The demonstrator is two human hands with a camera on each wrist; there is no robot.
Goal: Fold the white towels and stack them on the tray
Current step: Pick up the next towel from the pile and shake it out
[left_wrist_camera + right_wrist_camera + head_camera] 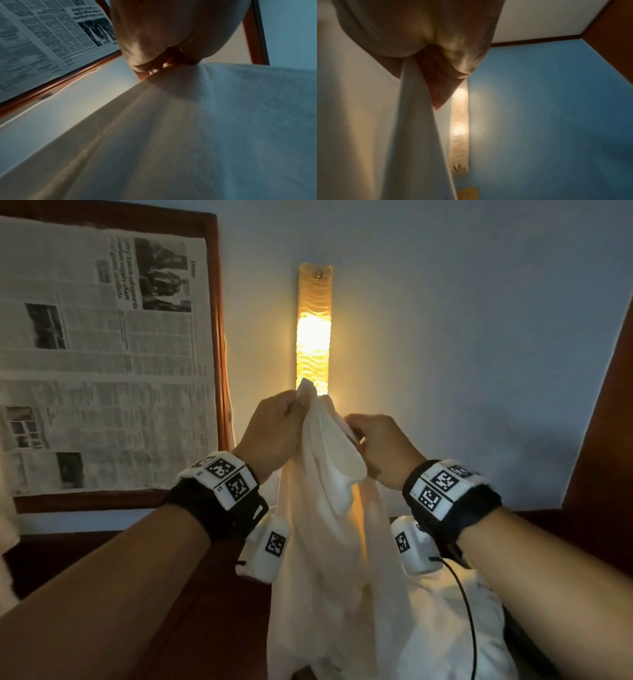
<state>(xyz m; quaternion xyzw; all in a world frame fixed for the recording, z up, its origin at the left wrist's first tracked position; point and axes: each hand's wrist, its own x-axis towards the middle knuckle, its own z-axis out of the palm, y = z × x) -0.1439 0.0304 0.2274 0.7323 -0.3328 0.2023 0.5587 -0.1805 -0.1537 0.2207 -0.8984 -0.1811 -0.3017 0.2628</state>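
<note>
White towel [325,542] hangs below left hand [274,429], right hand [383,450], both pinching top edge.

I count one white towel [318,542] hanging from my two hands (left [270,436], right [383,450]), one lit wall lamp [314,330], one framed newspaper [102,354].

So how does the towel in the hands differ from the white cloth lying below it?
The towel hangs lifted in the air; the cloth lies heaped low down. The towel is pinched at its top by the left hand and right hand; the cloth is untouched. The towel glows warm from the lamp; the cloth looks cooler. Both are white and unfolded.
</note>
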